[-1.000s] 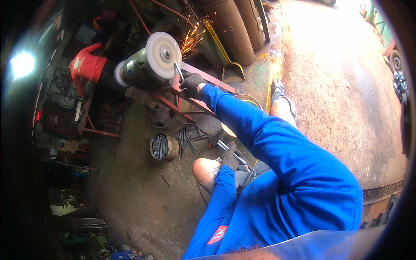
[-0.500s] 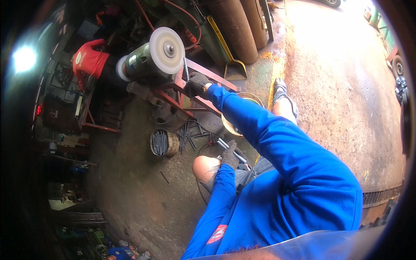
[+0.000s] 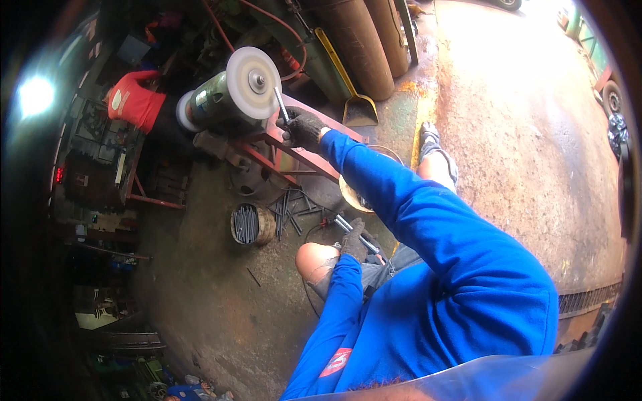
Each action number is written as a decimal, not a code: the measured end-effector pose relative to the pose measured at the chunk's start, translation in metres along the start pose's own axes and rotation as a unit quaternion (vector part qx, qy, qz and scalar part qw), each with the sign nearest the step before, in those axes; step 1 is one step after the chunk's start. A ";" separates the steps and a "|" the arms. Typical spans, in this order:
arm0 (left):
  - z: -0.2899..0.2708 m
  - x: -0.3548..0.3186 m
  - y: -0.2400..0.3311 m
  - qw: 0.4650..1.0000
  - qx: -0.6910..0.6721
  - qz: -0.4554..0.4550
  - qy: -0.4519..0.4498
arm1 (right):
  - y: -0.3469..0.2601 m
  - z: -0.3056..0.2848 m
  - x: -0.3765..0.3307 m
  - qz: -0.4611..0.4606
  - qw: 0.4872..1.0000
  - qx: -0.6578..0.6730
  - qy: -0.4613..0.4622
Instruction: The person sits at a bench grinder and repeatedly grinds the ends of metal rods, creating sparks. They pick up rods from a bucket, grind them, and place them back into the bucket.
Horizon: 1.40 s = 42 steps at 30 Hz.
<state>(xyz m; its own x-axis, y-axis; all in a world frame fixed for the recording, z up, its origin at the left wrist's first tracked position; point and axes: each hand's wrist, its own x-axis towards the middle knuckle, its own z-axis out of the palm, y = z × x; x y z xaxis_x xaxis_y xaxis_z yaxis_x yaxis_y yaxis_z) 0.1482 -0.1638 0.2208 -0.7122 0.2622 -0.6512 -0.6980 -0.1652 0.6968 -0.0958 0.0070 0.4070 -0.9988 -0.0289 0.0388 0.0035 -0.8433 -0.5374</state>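
Note:
My right hand point(image 3: 302, 128), in a dark glove, grips a thin metal rod point(image 3: 281, 104) with its tip close to the white wheel point(image 3: 253, 83) of a green bench grinder point(image 3: 212, 103); no sparks show. My left hand point(image 3: 353, 239), also gloved, rests by my bare knee point(image 3: 315, 260) and holds another metal rod point(image 3: 358, 235) lying across my lap. Blue sleeves cover both arms.
A small round can point(image 3: 248, 224) full of rods stands on the concrete floor, with several loose rods point(image 3: 294, 208) beside it. The grinder sits on a red metal stand point(image 3: 304, 150). A yellow-handled shovel point(image 3: 353, 100), brown gas cylinders point(image 3: 358, 47) and a pan point(image 3: 351, 194) lie behind.
The sparks seen a second ago have stopped. My right hand has kept the rod at the wheel while the view shifted slightly; my left hand stays on my knee.

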 end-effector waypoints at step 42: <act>0.009 -0.007 0.007 1.000 0.003 0.003 -0.021 | -0.002 0.011 0.016 -0.162 0.741 -0.624 0.189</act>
<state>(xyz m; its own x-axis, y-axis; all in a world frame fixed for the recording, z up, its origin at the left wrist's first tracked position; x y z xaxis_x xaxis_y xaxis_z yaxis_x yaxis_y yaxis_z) 0.1490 -0.1585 0.2325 -0.7120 0.3008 -0.6345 -0.6936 -0.1604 0.7023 -0.1113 0.0025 0.4182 -0.8806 0.4177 0.2240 -0.0516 0.3854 -0.9213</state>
